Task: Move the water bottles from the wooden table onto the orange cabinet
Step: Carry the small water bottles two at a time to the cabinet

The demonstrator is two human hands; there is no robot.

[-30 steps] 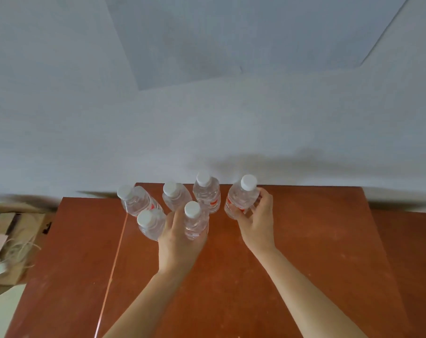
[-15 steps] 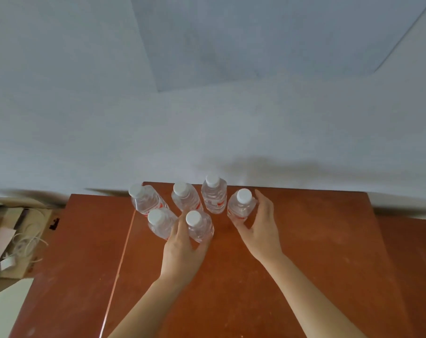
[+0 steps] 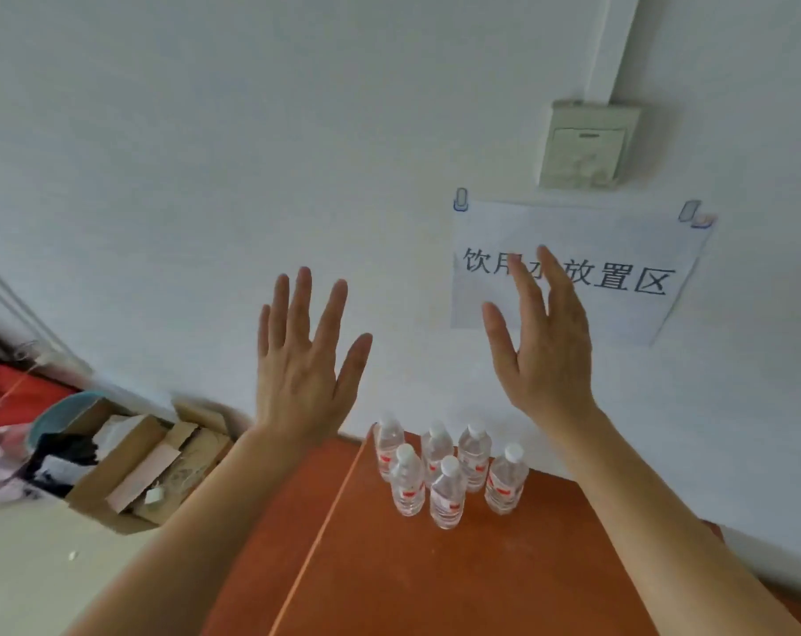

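A white wall point(image 3: 205, 153) filled most of the view, with the orange cabinet point(image 3: 435, 580) set against its foot. At the far left, red fabric point(image 3: 17, 397) and other clutter were seen on the floor, and just right of them an open cardboard box point(image 3: 127, 470) holding paper and packaging was placed beside the cabinet's left side. The left hand point(image 3: 304, 360) was raised in front of the wall, above the cabinet's left part, its back turned to the camera, all fingers spread wide and nothing held in it. Below and to the right of it, six water bottles point(image 3: 446, 472) were found standing upright on the cabinet top near the wall, grouped closely in two rows, each with a white cap and a red-and-white label; whether neighbouring bottles touched could not be told. The right hand point(image 3: 540, 351) was held up above the bottles and well apart from them, seen edge-on with the thumb toward the left hand, fingers extended and empty. Behind its fingertips a sheet of paper point(image 3: 619, 277) printed with Chinese characters was fastened to the wall by clips at its upper corners, and part of the text was hidden by the fingers. Above the sheet, a wall switch point(image 3: 586, 146) was mounted below a conduit point(image 3: 614, 43).
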